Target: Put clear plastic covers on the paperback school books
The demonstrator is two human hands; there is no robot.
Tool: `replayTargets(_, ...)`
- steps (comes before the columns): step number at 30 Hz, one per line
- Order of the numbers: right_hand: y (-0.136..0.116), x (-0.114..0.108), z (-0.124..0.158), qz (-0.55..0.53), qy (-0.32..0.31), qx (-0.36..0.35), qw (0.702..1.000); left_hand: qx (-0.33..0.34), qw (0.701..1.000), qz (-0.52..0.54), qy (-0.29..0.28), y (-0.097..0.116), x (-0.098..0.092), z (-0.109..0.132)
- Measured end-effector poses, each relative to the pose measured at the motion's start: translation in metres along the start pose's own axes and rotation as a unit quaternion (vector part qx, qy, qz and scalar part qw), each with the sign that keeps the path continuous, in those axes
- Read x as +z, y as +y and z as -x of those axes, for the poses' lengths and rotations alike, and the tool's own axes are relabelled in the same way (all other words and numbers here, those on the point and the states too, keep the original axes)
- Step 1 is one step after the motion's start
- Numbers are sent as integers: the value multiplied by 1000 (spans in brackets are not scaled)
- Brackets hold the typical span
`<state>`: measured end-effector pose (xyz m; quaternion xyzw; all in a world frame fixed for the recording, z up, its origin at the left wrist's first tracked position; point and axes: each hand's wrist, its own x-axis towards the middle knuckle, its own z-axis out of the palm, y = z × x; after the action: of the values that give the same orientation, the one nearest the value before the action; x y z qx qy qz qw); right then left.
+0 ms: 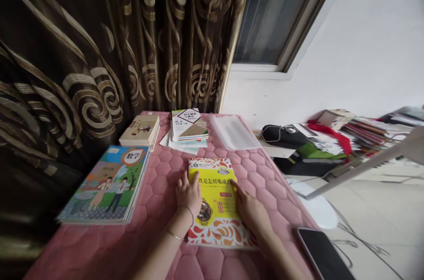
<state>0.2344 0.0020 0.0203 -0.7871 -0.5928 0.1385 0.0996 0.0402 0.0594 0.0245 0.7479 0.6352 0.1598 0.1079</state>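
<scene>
A yellow book with an orange-and-white patterned border (pixel 217 202) lies flat on the pink quilted table cover (pixel 159 169). My left hand (pixel 188 194) rests on the book's left edge, fingers spread flat over the cover. On the book's right half lies my right hand (pixel 250 209), its forefinger stretched toward the title. Neither hand grips the book.
A stack of illustrated textbooks (pixel 107 185) lies at the left. A brown book (pixel 141 130), a pile of workbooks (pixel 188 130) and a clear folder (pixel 233 132) sit at the back. A dark phone (pixel 323 253) lies at the right edge. Clutter (pixel 331 143) covers the neighbouring surface.
</scene>
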Motion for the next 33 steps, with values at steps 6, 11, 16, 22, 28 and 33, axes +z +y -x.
replayTargets(6, -8, -6, 0, 8, -13, 13, 1000, -13, 1000, 14, -12, -6, 0, -9)
replayTargets(11, -33, -3, 0, -19, -7, -18, 1000, -30, 999, -11, -16, -18, -13, -21)
replayTargets(16, -59, 4, -4, -12, -11, -55, 998, -46, 997, -66, 0, -38, -23, -17)
replayTargets(22, -63, 6, -5, 6, -30, -43, 999, -28, 995, -95, -1, -47, -22, -13)
replayTargets(28, -60, 5, -8, 0, -34, -46, 998, 21, 991, -130, 10, -16, -9, 12)
replayTargets(33, -42, 8, -12, -87, -17, -122, 989, 258, 964, -57, -13, 23, 18, 73)
